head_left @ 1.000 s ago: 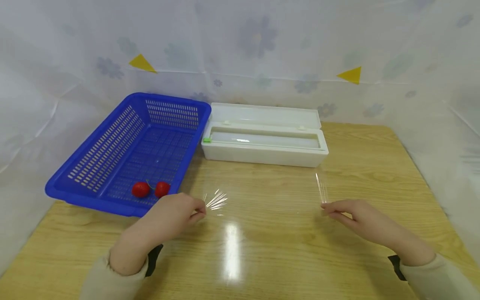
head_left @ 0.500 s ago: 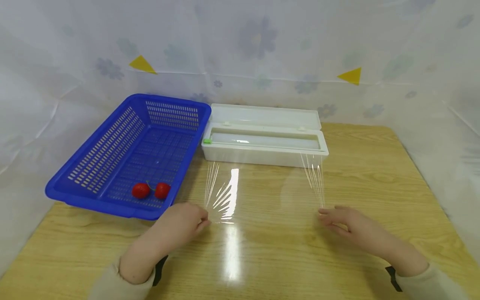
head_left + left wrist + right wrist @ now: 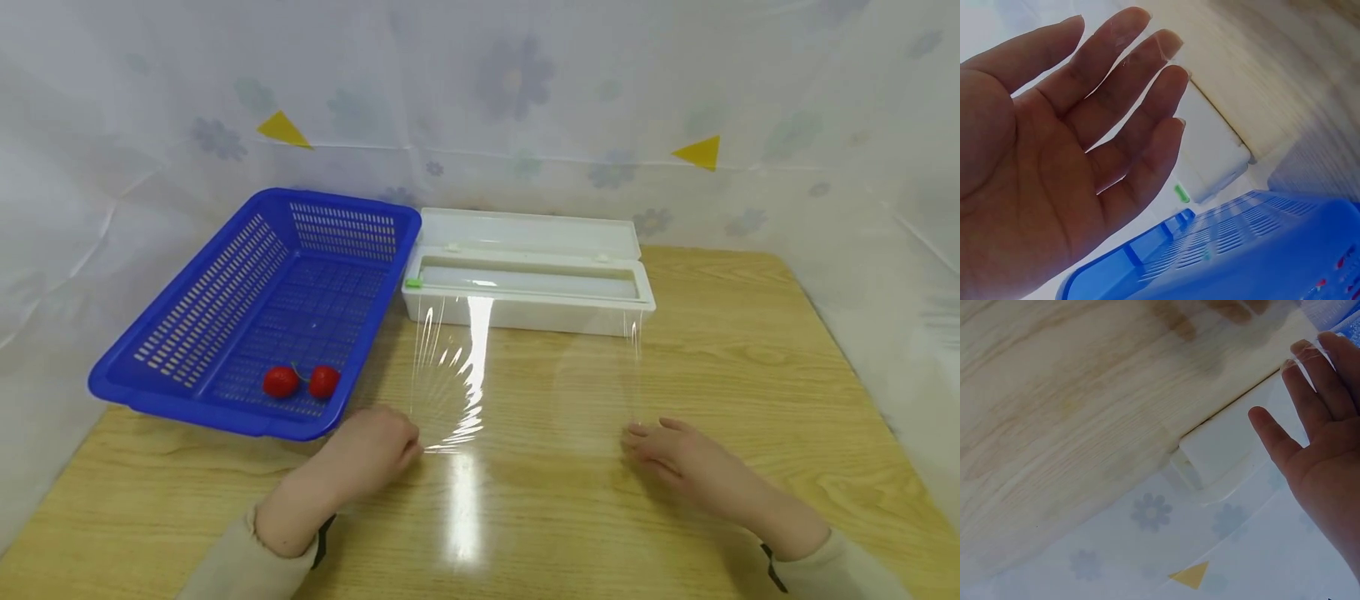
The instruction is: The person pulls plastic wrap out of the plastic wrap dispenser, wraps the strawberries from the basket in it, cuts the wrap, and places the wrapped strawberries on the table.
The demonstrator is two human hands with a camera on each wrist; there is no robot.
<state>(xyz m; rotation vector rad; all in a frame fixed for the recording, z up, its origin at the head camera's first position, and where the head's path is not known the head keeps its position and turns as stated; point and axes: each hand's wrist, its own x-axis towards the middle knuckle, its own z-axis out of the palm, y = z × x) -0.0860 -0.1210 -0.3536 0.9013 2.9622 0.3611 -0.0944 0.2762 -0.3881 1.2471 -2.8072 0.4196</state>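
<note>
Basket (image 3: 217, 417) of blue slotted plastic stands at the left of a wood-grain table (image 3: 738, 342), its long sides running away from the viewer. Two red cherries (image 3: 281, 382), joined by a green stem, lie at its near right corner. Just beside that corner is the person's left hand (image 3: 369, 448), fingers loosely extended and thumb apart from them; clear film (image 3: 473, 379) clings to the index and middle fingertips rather than being gripped.

In the middle, the film spans the gap between the hands, reaching back in front of a long white box (image 3: 525, 312). Bright creases fan out from its left near corner, while its right half looks smoother. Whether it joins the roll inside cannot be told. The box's lid leans back, and a green piece (image 3: 413, 283) sits at its front left.

Farther right, well apart from the left hand, the right hand (image 3: 682, 460) has its fingers spread at the film's right near corner; its thumb's contact is hidden.

Good handling would probably mean an even, gentle pull with both hands level, easing the creased left side flat. The basket rim crowds the left wrist, so sideways room looks better on the right, towards the table's far-off right edge.
</note>
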